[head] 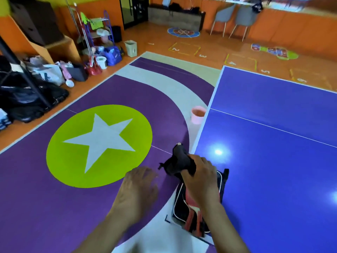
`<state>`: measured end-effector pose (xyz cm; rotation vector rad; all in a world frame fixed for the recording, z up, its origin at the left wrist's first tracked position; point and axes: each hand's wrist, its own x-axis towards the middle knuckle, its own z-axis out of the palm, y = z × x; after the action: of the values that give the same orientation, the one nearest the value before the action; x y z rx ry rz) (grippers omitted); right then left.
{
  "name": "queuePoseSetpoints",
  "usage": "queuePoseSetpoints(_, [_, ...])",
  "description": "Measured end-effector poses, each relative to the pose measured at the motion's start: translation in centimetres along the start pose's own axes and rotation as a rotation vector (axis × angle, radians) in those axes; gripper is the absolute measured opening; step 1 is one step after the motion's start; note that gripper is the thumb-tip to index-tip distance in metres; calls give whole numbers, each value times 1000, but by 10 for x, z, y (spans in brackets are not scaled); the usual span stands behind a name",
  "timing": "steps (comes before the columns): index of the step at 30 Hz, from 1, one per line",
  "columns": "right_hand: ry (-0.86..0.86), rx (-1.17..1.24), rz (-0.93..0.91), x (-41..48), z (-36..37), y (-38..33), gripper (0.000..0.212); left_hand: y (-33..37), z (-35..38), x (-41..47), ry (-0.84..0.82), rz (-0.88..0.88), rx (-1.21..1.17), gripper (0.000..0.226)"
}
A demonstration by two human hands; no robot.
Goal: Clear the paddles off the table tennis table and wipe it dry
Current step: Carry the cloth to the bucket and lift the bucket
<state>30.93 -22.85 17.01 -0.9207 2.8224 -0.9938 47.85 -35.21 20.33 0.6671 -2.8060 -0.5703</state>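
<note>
The blue table tennis table (273, 143) fills the right side, its top shiny with light glare. At its near left corner lies an open black paddle case (184, 210) with red paddles (191, 203) inside it. My right hand (202, 176) is over the case and grips a crumpled black cloth (177, 161) that sticks out past the table's edge. My left hand (140, 187) hovers left of the table over the purple floor, fingers relaxed and holding nothing.
A pink bucket (197, 115) stands on the floor against the table's left edge. Bags and a rack (98, 31) line the far left wall. A white bin (131, 48) and two grey chairs (235, 19) stand farther back.
</note>
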Motion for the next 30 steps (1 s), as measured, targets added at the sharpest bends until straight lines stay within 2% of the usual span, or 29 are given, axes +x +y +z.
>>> queuePoseSetpoints(4, [-46,-55,-1,-3,37,-72,34,-58,-43,3,-35,-3,47,45])
queuePoseSetpoints(7, [-71,-53,9,-7,60,-107,34,-98,-58,7,-105,-9,56,44])
queuePoseSetpoints(14, [-55,-69,91,31,93,-141,30,-164,-66,56,-93,61,20,51])
queuePoseSetpoints(17, [-24,-26,152,73,117,-148,32,-191,-67,101,-79,80,22,48])
queuePoseSetpoints(22, [14,80,220,168,160,-161,29,-229,-67,191,-163,90,35,56])
queuePoseSetpoints(26, [23,118,298,239,187,-170,30,-255,-81,261,-170,136,108,38])
queuePoseSetpoints(30, [-4,127,292,316,201,-185,30,-281,-99,343,-134,154,155,40])
